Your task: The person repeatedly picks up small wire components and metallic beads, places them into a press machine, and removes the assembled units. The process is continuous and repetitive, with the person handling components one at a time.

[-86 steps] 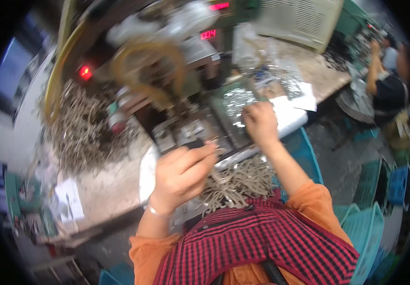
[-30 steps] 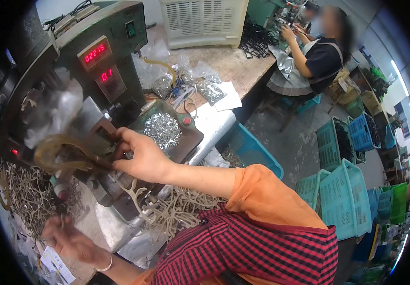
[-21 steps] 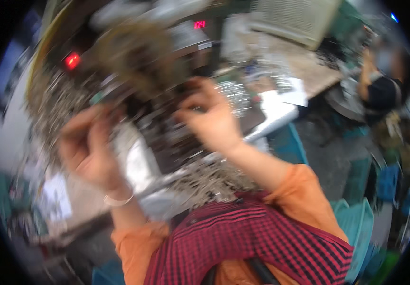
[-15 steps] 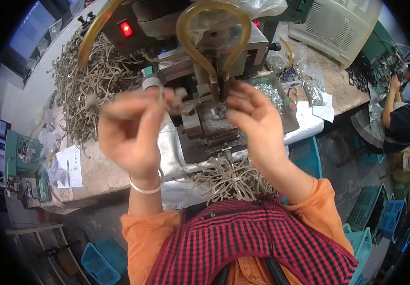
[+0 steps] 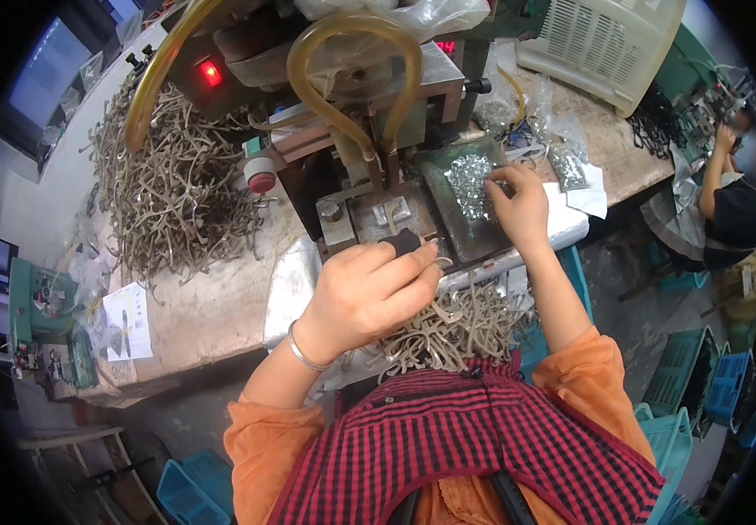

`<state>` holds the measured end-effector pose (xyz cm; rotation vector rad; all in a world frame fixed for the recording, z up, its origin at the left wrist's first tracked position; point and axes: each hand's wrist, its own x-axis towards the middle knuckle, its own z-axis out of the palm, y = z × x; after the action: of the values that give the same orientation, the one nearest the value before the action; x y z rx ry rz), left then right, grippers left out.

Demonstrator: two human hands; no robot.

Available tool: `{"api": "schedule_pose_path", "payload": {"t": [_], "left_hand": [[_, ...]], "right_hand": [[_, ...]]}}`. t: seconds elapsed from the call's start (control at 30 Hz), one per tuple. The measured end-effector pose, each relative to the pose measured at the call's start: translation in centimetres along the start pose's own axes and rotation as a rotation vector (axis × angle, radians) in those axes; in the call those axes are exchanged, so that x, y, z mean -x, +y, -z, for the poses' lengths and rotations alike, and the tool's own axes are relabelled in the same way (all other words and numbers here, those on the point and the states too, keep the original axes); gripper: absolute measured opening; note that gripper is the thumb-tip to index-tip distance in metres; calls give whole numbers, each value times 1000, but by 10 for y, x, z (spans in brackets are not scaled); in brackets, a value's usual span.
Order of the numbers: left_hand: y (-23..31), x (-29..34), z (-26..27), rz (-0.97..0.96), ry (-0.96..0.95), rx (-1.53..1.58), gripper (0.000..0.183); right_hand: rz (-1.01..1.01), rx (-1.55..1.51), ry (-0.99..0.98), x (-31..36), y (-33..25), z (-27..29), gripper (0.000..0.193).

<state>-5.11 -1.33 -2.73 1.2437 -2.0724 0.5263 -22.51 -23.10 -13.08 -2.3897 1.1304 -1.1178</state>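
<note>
My left hand [image 5: 369, 293] is closed in front of the machine's metal work block [image 5: 365, 214], fingers bent. A dark cover [image 5: 402, 242] sits at its fingers, and a thin pale curved end pokes out by the fingertips; the rest of what it grips is hidden. My right hand [image 5: 522, 208] reaches over a dark tray [image 5: 470, 248], thumb and forefinger pinched together at the edge of a heap of small shiny metal pieces [image 5: 468, 185]. Whatever is in that pinch is too small to make out. Two brownish tubes of a yellow hose [image 5: 415, 66] end above the block.
Branched grey metal parts [image 5: 176, 175] are heaped left of the machine; more [image 5: 448, 328] lie close to my apron. A red button [image 5: 261, 179] juts from the machine's left side. Bagged pieces [image 5: 568, 166] rest at right. Another person [image 5: 737, 210] works at far right.
My left hand has come down and right, to the front of the work block. The right hand has left the block and moved right, onto the heap of small pieces in the tray.
</note>
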Motion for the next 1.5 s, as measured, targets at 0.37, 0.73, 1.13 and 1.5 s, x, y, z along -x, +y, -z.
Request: {"api": "schedule_pose_path", "payload": {"t": [0.37, 0.73, 1.13, 1.5], "left_hand": [[-4, 7, -1, 23, 60, 140, 24], [-137, 120, 21, 754, 59, -581, 21], [-160, 181, -22, 897, -232, -547, 18], [-93, 126, -23, 1062, 994, 302, 10]], "right_hand": [[274, 45, -101, -25, 3, -27, 18], [-71, -382, -45, -2, -19, -6, 17], [-355, -534, -87, 38, -18, 30, 11], [-127, -1002, -258, -7, -114, 2, 45]]}}
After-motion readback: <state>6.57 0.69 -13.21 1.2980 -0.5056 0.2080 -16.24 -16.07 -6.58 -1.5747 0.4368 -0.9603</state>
